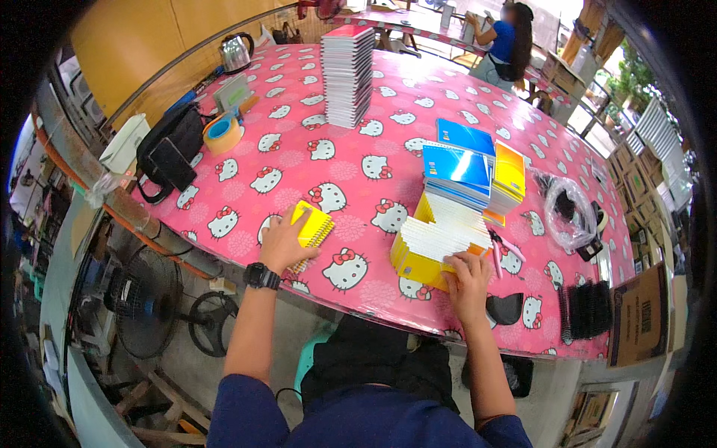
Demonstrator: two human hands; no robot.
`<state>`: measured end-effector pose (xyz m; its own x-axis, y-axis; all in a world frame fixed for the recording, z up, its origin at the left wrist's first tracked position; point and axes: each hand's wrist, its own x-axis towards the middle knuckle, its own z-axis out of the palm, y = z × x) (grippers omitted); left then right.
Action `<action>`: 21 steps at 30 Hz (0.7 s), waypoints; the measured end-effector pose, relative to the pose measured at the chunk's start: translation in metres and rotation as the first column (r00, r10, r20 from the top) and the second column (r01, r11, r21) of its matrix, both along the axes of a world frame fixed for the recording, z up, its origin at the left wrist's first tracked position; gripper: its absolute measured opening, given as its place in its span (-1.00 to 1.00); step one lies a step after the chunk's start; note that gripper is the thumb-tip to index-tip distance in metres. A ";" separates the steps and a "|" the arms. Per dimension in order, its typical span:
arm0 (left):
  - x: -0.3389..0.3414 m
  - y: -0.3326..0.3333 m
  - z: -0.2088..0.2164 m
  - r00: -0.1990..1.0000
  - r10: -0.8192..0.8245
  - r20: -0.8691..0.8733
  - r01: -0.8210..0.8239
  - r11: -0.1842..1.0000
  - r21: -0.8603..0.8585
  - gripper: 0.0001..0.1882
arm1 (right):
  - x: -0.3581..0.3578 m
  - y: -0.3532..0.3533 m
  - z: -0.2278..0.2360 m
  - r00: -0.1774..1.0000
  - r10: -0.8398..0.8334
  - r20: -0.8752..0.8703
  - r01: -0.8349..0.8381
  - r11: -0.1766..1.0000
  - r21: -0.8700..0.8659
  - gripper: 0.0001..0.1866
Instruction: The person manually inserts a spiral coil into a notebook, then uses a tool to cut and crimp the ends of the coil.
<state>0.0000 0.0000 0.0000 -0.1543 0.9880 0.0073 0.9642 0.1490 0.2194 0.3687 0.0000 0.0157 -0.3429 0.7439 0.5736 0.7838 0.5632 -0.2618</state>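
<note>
My left hand, with a black watch on its wrist, grips a small stack of yellow spiral notebooks near the table's front edge. Its fingers lie over the top cover. My right hand has its fingers curled at the near right corner of a row of yellow-covered notebooks, whose white page edges face up. Behind that row are stacks of blue notebooks and yellow notebooks. Pink-handled pliers lie just right of my right hand.
A tall stack of spiral notebooks stands farther back on the pink table. Tape rolls, a black bag and a kettle are left. Black coils and a clear plastic bag lie right. A person sits beyond.
</note>
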 end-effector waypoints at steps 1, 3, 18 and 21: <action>0.000 0.003 -0.008 0.999 -0.050 0.007 0.050 0.999 0.014 -0.06 | 0.004 0.004 -0.002 1.000 0.005 -0.007 -0.006 1.000 -0.007 -0.64; 0.000 0.005 -0.012 0.994 -0.109 0.005 0.109 0.994 0.031 -0.07 | 0.008 0.008 -0.006 1.000 0.003 -0.022 -0.003 1.000 -0.009 -0.64; -0.079 -0.022 -0.016 0.870 -0.173 0.461 0.162 0.985 0.065 -0.34 | -0.192 0.089 -0.025 0.850 0.514 0.117 -0.460 0.831 -0.314 -0.55; -0.077 -0.027 -0.012 0.912 -0.269 0.309 0.222 0.959 0.177 -0.54 | -0.227 0.098 -0.014 0.781 0.609 0.142 -0.437 0.694 -0.573 -0.54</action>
